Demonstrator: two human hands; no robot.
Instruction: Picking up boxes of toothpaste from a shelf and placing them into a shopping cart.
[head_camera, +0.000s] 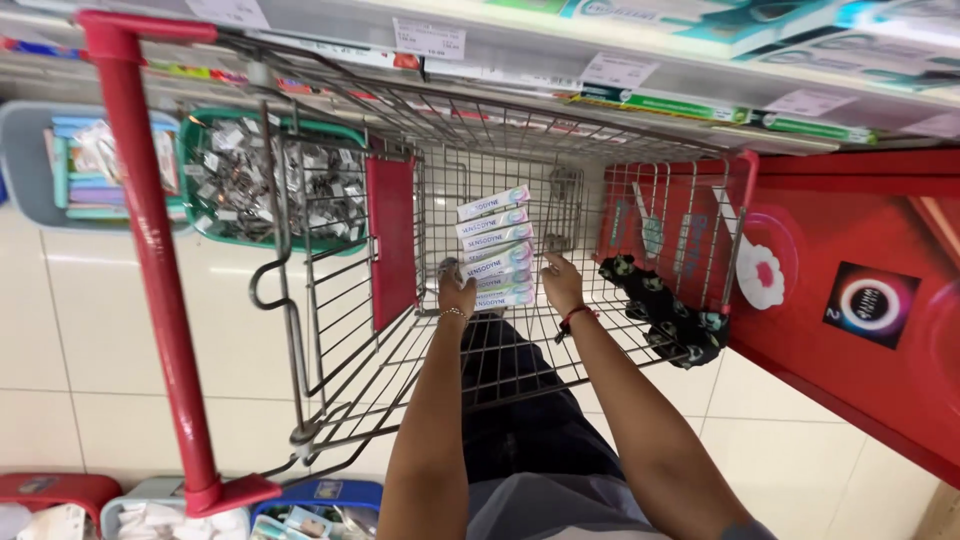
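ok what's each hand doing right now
left hand: closed on the stack of toothpaste boxes
right hand: fingers on the same stack, grip unclear

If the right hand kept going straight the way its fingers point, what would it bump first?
Probably the stack of long white toothpaste boxes in the wire shopping cart. The right hand already sits at the stack's edge, fingers pointing up along it, though depth is unclear.

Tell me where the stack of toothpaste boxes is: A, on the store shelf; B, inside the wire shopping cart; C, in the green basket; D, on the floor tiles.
B: the stack of toothpaste boxes lies inside the wire shopping cart, with the left hand and right hand on it.
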